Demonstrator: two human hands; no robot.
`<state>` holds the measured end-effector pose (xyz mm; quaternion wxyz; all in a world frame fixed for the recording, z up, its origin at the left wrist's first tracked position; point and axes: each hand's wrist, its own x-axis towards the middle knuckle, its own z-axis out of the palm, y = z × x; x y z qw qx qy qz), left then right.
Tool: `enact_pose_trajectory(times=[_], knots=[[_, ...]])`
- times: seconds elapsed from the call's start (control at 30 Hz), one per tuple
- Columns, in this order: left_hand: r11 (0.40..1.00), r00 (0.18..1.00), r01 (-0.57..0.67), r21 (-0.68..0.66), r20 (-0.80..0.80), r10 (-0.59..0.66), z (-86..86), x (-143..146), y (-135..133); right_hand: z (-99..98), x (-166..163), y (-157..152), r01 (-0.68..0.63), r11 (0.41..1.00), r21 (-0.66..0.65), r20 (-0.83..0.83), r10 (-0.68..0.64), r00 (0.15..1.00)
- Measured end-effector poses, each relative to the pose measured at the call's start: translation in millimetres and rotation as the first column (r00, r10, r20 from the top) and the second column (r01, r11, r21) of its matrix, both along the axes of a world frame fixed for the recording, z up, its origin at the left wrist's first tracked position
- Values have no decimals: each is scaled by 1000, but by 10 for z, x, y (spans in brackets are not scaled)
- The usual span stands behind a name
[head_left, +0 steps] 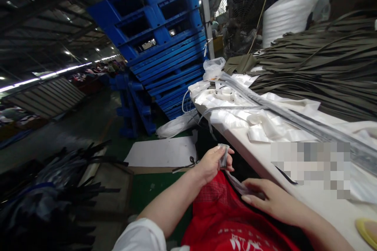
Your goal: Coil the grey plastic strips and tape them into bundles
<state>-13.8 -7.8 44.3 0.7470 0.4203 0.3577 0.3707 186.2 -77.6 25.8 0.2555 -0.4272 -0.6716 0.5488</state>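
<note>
My left hand (pixel 212 162) is closed, with the thumb pressing the folded end of a thin greyish strip (pixel 223 157) against the fingers. From there the strip runs down toward my right hand (pixel 269 198), where its lower part (pixel 234 182) passes between thumb and fingers. Whether the strip is plastic or fabric I cannot tell. Both hands are in front of the red apron (pixel 218 208), beside the edge of the white table (pixel 235 145). My right hand is the nearer of the two to the tabletop.
Clear plastic-wrapped lengths (pixel 282 115) and white strips (pixel 232 119) lie on the table. Behind are many dark olive strips (pixel 318 62). A yellow ring-shaped item (pixel 366 233) sits at lower right. Blue pallets (pixel 167 55) stand stacked ahead; dark strips (pixel 50 200) are piled left.
</note>
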Motion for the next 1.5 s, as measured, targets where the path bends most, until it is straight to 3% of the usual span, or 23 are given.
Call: enact_pose_trajectory(times=[0.1, 0.17, 0.27, 0.33, 0.43, 0.6, 0.77, 0.83, 0.9, 0.97, 1.03, 1.1, 1.17, 1.2, 1.27, 1.33, 1.4, 1.43, 1.5], knots=[[940, 934, 341, -35, 125, -334, 141, -8, -119, -13, -99, -9, -56, 978, -202, -378, -25, 926], [882, 882, 467, -62, 114, -458, 140, 8, -234, -31, -158, 45, -21, 935, -355, -607, -214, 765], [835, 840, 542, -91, 20, -543, 28, 30, -350, -103, -203, 172, 174, 791, -586, -620, -577, 531], [830, 832, 549, -97, -34, -554, -51, 30, -371, -174, -220, 234, 300, 712, -634, -547, -688, 477], [853, 851, 514, -94, -75, -520, -125, 18, -356, -257, -261, 241, 370, 719, -588, -532, -688, 493], [886, 883, 416, -207, -141, -447, -243, 43, -352, -289, -380, 165, 330, 747, -578, -524, -649, 552], [805, 825, 423, -415, -190, -532, -265, 36, -379, -413, -363, 214, 366, 754, -545, -476, -638, 605], [809, 837, 395, -435, -192, -512, -195, -19, -360, -452, -250, 247, 402, 761, -509, -342, -607, 718], [856, 878, 339, -391, -195, -437, -92, -94, -330, -426, -102, 256, 497, 778, -384, -66, -560, 826], [890, 911, 295, -348, -178, -372, 22, -165, -305, -335, 19, 234, 572, 816, -86, 112, -562, 819], [889, 925, 299, -346, -125, -360, 132, -212, -294, -231, 50, 193, 518, 829, 212, 46, -538, 842], [862, 922, 361, -356, -3, -388, 243, -233, -274, -182, -37, 150, 351, 890, 290, -63, -348, 935], [871, 921, 388, -302, 167, -353, 364, -238, -210, -220, -218, 107, 153, 974, 167, -105, -137, 985], [903, 925, 349, -251, 245, -290, 426, -239, -152, -263, -325, 81, 85, 993, 79, -121, -75, 990], [981, 934, 145, -127, 344, -94, 531, -242, 11, -351, -517, 13, 11, 998, -56, -161, -20, 987], [989, 932, -146, 26, 338, 129, 572, -249, 198, -375, -619, -74, -34, 994, -104, -209, 11, 978], [895, 933, -348, 279, 199, 301, 518, -255, 336, -295, -591, -143, -55, 993, -101, -264, 26, 964], [833, 936, -343, 434, 78, 345, 458, -256, 364, -223, -531, -152, -31, 994, -101, -284, 1, 959], [738, 918, -103, 667, -223, 329, 304, -255, 318, -61, -348, -87, 105, 987, -118, -314, -137, 940]])
